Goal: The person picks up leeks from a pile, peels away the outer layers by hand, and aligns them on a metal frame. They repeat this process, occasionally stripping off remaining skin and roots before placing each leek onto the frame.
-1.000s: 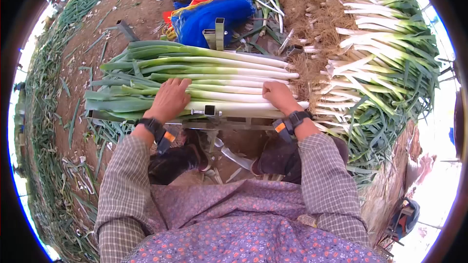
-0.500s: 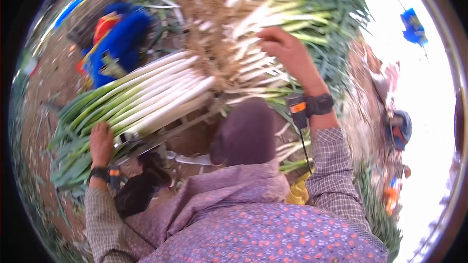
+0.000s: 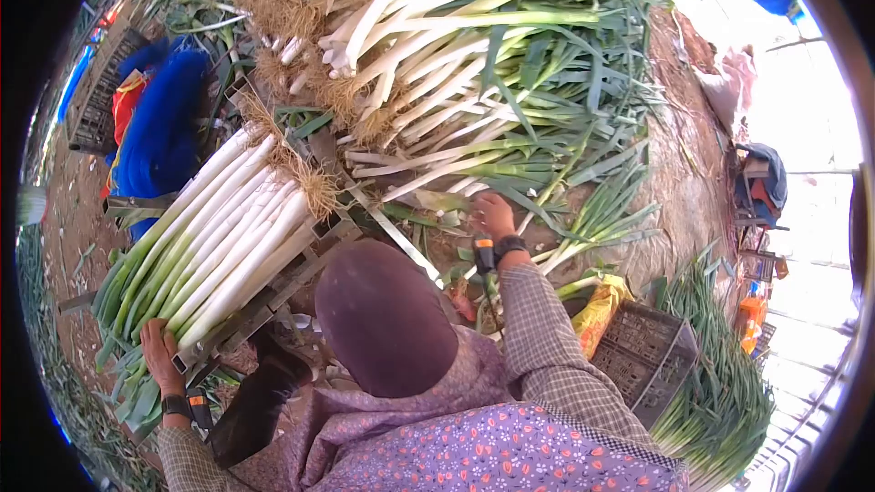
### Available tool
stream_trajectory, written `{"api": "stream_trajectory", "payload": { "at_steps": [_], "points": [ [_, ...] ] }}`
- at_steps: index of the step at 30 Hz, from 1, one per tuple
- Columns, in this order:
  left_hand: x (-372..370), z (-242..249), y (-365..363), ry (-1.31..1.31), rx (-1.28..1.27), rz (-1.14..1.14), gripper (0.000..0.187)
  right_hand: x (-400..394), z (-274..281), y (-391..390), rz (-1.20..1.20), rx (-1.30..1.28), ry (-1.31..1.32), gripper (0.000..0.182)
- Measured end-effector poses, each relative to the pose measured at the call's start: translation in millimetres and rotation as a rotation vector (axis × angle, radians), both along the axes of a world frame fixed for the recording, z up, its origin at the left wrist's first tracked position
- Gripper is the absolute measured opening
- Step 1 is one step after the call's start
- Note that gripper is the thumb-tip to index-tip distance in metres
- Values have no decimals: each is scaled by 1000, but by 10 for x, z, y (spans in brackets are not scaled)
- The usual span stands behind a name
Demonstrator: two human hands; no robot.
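Note:
A bundle of leeks (image 3: 219, 232) lies on a metal rack (image 3: 283, 287), white root ends up and to the right, green leaves down and to the left. My left hand (image 3: 162, 360) is closed over the green part at its lower end. My right hand (image 3: 493, 217) is low over the ground, beside the near edge of a large leek pile (image 3: 465, 82). Its fingers are curled inward, and what they hold, if anything, is hidden. Loose stalks and leaves lie around that hand.
Blue netting (image 3: 164, 128) and a dark crate (image 3: 100, 82) are at the left. On the right are a black plastic crate (image 3: 643, 351), a yellow bag (image 3: 602, 310) and more green leaves (image 3: 720, 383). A metal bar (image 3: 396, 237) runs between rack and pile.
My right hand has come down from above the leek pile toward my body. My left hand stays on the bundle. The view has shifted, and the bundle appears more steeply angled.

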State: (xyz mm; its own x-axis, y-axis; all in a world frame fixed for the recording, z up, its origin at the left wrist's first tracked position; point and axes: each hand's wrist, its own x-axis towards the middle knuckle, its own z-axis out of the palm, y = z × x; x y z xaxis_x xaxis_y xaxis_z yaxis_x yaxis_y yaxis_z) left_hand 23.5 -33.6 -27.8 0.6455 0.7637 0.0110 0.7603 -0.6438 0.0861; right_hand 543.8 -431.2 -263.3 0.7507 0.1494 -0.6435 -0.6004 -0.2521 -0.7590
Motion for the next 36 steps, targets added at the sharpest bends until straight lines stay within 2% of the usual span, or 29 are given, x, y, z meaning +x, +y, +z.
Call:
{"api": "stream_trajectory", "payload": {
  "at_steps": [1, 3, 6, 8, 10, 13, 14, 15, 17, 19, 20, 21, 22, 23, 25, 26, 27, 29, 31, 33, 35, 36],
  "points": [
    [-12, -18, 4, -4, 7, -3, 19, 6, -36, 195, 12, 8, 7, 21],
    [-113, -83, 77, 16, 16, 1, 20, 42, -721, 378, 218, 59, -253, 19],
    [-170, -175, 134, -4, 31, -8, 21, 328, -994, 744, 539, -257, -207, 27],
    [-166, -170, 146, -12, 5, 21, 23, 322, -1104, 959, 227, -77, 58, 33],
    [-145, -151, 142, 14, 0, 34, 24, 275, -754, 1194, 25, -147, 149, 38],
    [-153, -160, 161, 28, 19, 31, 25, 117, -414, 1308, -112, -20, -28, 41],
    [-157, -167, 165, 25, 26, 23, 26, 138, -396, 1206, -42, 21, 4, 36],
    [-156, -175, 177, 31, 34, 18, 25, 91, -246, 1097, -7, -108, -129, 30],
    [-174, -189, 177, 35, 47, 2, 24, -126, 45, 700, -291, 422, 26, 24],
    [-169, -176, 155, 18, 24, 0, 23, -156, -22, 55, -288, 258, 192, 15],
    [-154, -153, 160, 12, 17, -5, 23, -224, -5, -239, -316, 281, 178, 17],
    [-107, -120, 134, -2, 27, -18, 23, -304, 156, -415, -342, 308, 165, 21],
    [-64, -81, 79, -16, 37, -28, 22, -369, 317, -581, -511, 513, 308, 21],
    [-38, -38, 34, -28, 46, -39, 22, -436, 553, -680, -568, 626, 371, 19],
    [-61, -60, 36, -32, 48, -40, 21, -575, 1127, -706, -641, 1054, 486, 17],
    [-75, -89, 50, -38, 55, -32, 21, -620, 1269, -721, -594, 1217, 503, 19],
    [-90, -106, 69, -26, 92, -81, 20, -676, 1631, -611, -628, 1231, 491, 20],
    [-168, -167, 119, 16, 163, -152, 17, -928, 2814, -233, -683, 1246, 492, 22],
    [-346, -482, 328, -37, 198, -159, 14, -1199, 3671, -26, -304, 1672, 467, 25],
    [-211, -206, 120, 60, 349, -351, 13, -1349, 4220, 196, -118, 1866, 578, 26],
    [-218, -306, 138, -59, 370, -290, 9, -1565, 4477, 545, 90, 1849, 351, 32],
    [-173, -132, 49, 1, 335, -311, 11, -1762, 4597, 728, 241, 1731, 179, 37]
  ]
}}
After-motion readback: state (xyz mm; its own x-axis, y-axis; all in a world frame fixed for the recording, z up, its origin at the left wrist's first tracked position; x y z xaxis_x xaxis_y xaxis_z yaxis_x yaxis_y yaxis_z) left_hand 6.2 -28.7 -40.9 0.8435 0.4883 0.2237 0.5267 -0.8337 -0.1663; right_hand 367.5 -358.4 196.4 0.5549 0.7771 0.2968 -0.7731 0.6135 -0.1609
